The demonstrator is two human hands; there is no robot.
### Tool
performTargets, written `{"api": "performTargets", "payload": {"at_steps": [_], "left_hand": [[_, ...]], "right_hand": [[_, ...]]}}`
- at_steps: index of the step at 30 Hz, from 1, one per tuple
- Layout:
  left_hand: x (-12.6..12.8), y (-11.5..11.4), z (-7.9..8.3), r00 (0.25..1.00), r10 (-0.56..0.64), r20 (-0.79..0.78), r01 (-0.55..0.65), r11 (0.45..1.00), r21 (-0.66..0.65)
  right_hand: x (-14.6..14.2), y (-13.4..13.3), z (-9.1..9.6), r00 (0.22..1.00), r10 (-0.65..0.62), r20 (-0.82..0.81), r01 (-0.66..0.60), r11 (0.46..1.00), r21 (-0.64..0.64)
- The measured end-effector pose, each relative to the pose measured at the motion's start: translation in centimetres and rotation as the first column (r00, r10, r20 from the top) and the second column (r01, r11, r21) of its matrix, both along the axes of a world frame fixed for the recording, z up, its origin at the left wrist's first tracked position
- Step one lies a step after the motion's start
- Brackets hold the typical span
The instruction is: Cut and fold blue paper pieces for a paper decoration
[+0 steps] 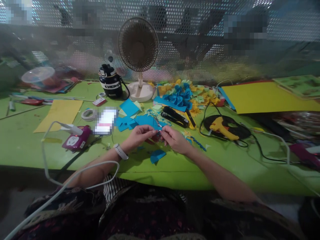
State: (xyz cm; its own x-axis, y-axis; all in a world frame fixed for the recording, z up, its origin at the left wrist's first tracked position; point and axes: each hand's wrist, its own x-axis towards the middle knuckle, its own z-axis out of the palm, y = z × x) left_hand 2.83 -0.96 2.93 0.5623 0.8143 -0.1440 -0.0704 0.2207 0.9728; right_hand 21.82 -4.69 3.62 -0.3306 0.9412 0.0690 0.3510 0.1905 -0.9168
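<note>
My left hand [143,135] and my right hand [173,138] meet over the front middle of the green table, both with thumb and fingers pinched. Between the fingertips is a small blue piece, probably paper, mostly hidden by the fingers. Just behind my hands lie blue paper sheets [145,120] and smaller cut blue pieces [125,122]. A loose blue paper piece [157,156] rests on the table in front of them. Beyond my right hand is a black stapler [175,116], with a yellow-and-black cutter [191,120] beside it. A twisted blue strip [198,143] lies to the right.
A yellow glue gun [223,129] sits on a black round plate, its cable trailing right. Behind are a paper flower pile [178,96], a fan [138,46] and a black bottle [110,83]. Tape [88,114], a phone [106,120] and a purple power socket [77,139] stand left; a white cable [75,175] crosses my left forearm.
</note>
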Motion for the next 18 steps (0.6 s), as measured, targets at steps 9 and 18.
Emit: {"api": "performTargets", "payload": {"at_steps": [9,18], "left_hand": [[-0.2,0.9,0.1,0.972,0.231,0.039,-0.233,0.972,0.038],[0.2,1.0,-0.1,0.967,0.239,0.084,-0.242,0.970,0.028]], "right_hand": [[2.1,2.0,0.1,0.860,-0.256,0.442,0.171,0.959,0.224],[0.3,2.7,0.1,0.467,-0.249,0.849,0.179,0.966,0.185]]}}
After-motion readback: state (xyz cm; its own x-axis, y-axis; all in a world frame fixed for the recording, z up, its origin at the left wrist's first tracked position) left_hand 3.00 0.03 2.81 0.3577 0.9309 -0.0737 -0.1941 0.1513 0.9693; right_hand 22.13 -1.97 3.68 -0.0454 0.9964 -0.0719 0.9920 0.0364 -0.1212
